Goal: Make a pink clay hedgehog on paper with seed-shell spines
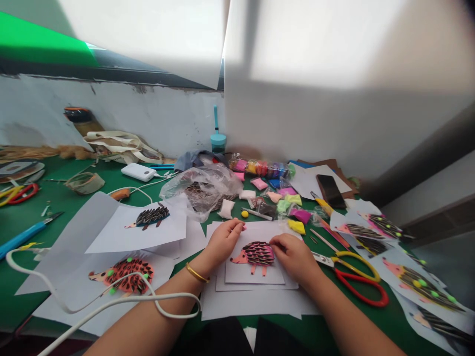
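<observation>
A hedgehog picture (258, 254) lies in front of me on stacked white paper (256, 280). Its body is pink clay, covered in dark striped seeds that look like sunflower seeds. My left hand (224, 241), with a gold bangle on the wrist, is above the picture's upper left, its fingers pinched on a small pink bit, apparently clay. My right hand (293, 254) rests at the picture's right side. Its curled fingertips touch the hedgehog's back edge; whatever they pinch, if anything, is hidden.
Red-and-yellow scissors (358, 277) lie by my right forearm. Clay packets (284, 203) and a plastic bag of seeds (204, 190) are behind the paper. Finished hedgehog pictures (419, 282) lie right, others (126, 272) left. A white cable (178, 298) loops across my left forearm. A phone (330, 191) lies back right.
</observation>
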{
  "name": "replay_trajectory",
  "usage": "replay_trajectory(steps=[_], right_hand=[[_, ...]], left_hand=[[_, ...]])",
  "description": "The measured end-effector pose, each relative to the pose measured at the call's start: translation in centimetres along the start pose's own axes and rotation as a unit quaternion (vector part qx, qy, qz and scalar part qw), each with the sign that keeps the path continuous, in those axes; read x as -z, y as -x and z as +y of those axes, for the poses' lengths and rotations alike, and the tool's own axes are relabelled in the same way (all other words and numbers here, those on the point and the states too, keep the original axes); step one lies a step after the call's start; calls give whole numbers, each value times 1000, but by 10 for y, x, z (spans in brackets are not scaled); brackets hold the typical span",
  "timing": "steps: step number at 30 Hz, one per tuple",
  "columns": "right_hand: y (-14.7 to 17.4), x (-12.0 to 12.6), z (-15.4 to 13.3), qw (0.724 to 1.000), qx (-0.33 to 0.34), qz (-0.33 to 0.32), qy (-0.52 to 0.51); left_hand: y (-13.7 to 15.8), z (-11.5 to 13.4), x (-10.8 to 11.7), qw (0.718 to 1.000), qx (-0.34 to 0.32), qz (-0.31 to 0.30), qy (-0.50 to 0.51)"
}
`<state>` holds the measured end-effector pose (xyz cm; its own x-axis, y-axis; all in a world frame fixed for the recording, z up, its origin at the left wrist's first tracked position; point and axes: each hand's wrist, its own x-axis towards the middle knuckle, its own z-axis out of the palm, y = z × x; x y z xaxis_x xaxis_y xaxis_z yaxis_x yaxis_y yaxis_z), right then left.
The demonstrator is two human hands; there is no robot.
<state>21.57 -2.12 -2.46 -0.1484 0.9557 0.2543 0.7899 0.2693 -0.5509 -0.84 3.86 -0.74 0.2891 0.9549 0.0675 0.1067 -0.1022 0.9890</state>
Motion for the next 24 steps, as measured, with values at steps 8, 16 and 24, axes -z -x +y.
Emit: replay_trajectory(steps=[8,16,24], right_hand=[[0,-1,0,1000,0,-8,1],[-1,-2,-3,1000,5,-16,25],[-4,-1,-7,998,-9,-38,48]], left_hand=[[1,-2,1,995,-39,-25,-93],[0,-1,0,995,-47,-23,-84],[0,-1,2,987,-57,-47,-146]])
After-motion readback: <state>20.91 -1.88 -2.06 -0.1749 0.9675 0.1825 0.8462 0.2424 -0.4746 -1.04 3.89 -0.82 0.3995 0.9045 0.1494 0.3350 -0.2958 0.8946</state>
